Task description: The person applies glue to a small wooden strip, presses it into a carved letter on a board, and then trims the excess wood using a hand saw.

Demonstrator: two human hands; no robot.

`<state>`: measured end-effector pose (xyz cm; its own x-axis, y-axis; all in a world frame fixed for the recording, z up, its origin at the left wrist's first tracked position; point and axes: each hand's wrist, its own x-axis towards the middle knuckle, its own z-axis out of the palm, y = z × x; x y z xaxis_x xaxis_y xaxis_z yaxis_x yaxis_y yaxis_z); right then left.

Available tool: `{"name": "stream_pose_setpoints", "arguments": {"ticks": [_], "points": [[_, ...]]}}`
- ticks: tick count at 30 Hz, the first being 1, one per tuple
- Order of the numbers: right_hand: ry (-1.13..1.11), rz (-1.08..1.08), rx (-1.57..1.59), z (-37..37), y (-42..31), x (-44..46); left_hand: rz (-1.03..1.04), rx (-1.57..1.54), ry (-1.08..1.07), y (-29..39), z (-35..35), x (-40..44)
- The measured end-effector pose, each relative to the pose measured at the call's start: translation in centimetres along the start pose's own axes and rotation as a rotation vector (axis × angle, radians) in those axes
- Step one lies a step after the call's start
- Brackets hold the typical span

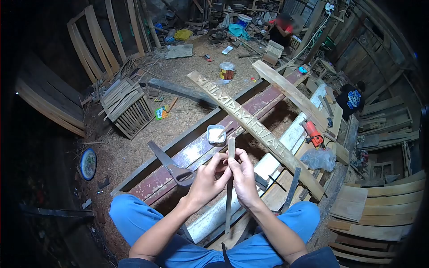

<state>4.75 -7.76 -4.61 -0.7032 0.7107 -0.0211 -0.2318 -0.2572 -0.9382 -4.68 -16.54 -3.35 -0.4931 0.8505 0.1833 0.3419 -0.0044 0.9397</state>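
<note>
My left hand (209, 179) and my right hand (244, 179) meet in front of my body, fingers closed around a thin, flat wooden strip (231, 149). The strip stands nearly upright in view, its lower end reaching down between my knees. Fingers hide its middle, and any small item between them cannot be made out. Just beyond my hands is a small square tub (216, 134) of white paste with a stick in it. A handsaw (172, 167) lies by my left hand. Past my right hand, a long board (250, 123) with raised carved letters lies diagonally.
A red power tool (313, 133) and a clear plastic bag (320, 158) lie to the right. Slatted wooden crate (128, 108) and paint can (227, 71) stand on the shavings-covered floor. Two people are farther off, one in red (282, 29) and one in a dark shirt (351, 99).
</note>
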Motion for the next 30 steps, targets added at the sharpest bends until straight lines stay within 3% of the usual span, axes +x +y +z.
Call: {"name": "stream_pose_setpoints", "arguments": {"ticks": [7, 11, 14, 25, 30], "points": [[0.020, -0.027, -0.186, 0.8, -0.6, -0.4, 0.008, -0.001, 0.050, -0.1, 0.3, -0.5], [0.030, -0.164, -0.334, 1.4, 0.1, 0.0, -0.041, 0.016, 0.061, 0.5, -0.4, -0.9], [-0.019, -0.076, -0.356, 1.8, -0.2, -0.2, -0.069, 0.054, 0.055, 0.5, -0.8, -1.2], [0.033, -0.089, -0.372, 2.5, 1.9, 0.0, -0.013, 0.051, 0.081, -1.5, -0.6, -1.9], [0.025, 0.005, -0.250, 2.8, 1.7, 0.0, -0.043, 0.051, 0.078, -1.8, -0.6, -2.0]]}}
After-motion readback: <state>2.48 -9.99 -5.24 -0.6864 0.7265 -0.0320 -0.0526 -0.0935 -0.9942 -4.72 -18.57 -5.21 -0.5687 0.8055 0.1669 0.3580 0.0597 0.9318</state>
